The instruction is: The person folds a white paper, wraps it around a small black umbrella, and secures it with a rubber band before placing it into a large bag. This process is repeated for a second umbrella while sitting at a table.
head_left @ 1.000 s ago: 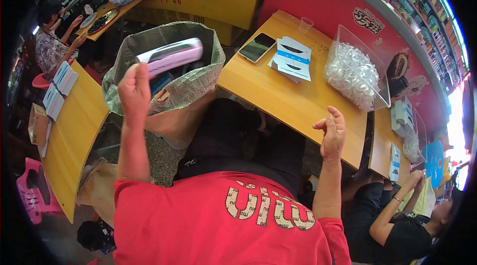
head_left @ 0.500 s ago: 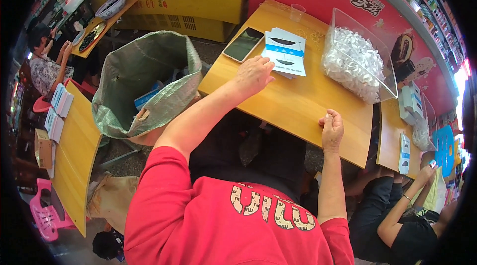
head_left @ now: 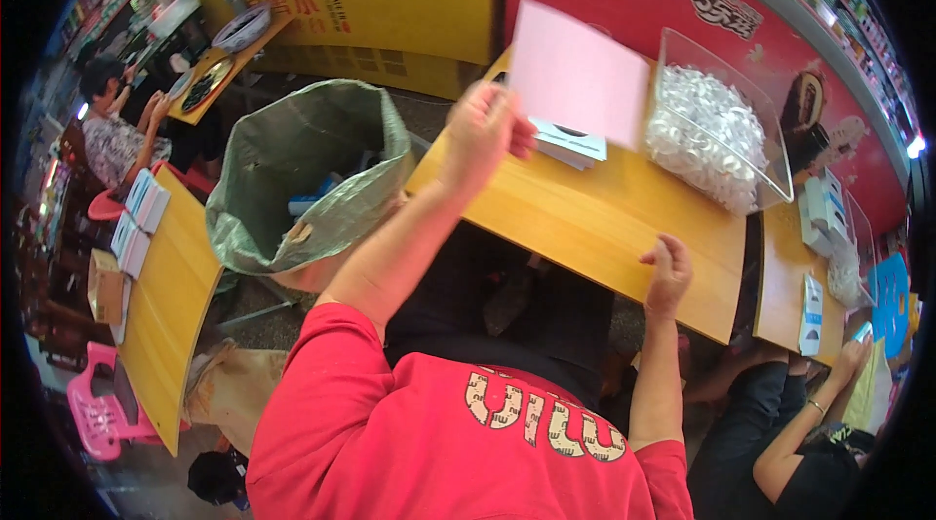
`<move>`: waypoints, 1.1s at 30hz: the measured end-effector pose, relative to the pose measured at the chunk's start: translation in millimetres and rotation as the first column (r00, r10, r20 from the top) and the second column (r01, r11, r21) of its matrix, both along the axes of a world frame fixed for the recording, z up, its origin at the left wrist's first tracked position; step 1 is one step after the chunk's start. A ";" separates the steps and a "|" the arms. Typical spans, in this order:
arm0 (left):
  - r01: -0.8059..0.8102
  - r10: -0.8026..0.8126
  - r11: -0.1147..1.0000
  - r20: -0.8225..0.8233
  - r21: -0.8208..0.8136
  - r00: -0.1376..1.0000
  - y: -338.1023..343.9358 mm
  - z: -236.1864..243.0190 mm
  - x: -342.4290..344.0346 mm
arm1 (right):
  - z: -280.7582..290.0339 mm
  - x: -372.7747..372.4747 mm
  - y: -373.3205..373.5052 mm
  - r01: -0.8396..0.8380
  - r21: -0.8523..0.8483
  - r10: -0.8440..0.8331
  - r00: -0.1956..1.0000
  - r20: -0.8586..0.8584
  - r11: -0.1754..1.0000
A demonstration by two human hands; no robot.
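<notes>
My left hand (head_left: 480, 135) is raised above the near-left part of the yellow wooden table, its fingers pinched on the near-left corner of a thin pale pink card (head_left: 582, 81). The card is held up at a tilt and its visible side is blank. Below the card lies a stack of white printed cards (head_left: 568, 144), partly hidden by it. Over the table's front edge, my right hand (head_left: 668, 274) has its fingers curled, with nothing visible in them. The phone beside the stack is almost wholly covered by my left hand and the card.
A clear plastic bin (head_left: 707, 135) of white curled strips stands at the table's right end. An open green woven sack (head_left: 244, 218) stands left of the table. Another yellow table (head_left: 171, 325) is at far left. Two other people (head_left: 112, 140) sit nearby, one at left, one at right.
My left hand has lifted from beside the stack, raising the pink card, which was not seen separately before. My right hand stays near the table edge. The whole view has shifted slightly.
</notes>
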State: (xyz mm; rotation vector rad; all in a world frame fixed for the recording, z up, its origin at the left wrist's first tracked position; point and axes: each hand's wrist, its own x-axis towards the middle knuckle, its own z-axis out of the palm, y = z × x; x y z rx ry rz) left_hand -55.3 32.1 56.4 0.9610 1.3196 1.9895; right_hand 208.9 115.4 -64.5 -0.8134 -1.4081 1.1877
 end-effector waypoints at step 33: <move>0.531 -0.386 0.777 0.411 -0.337 0.826 -73.6 -129.1 90.0 | 37.0 -50.0 -64.1 -0.630 0.376 0.147 0.619 0.771 0.680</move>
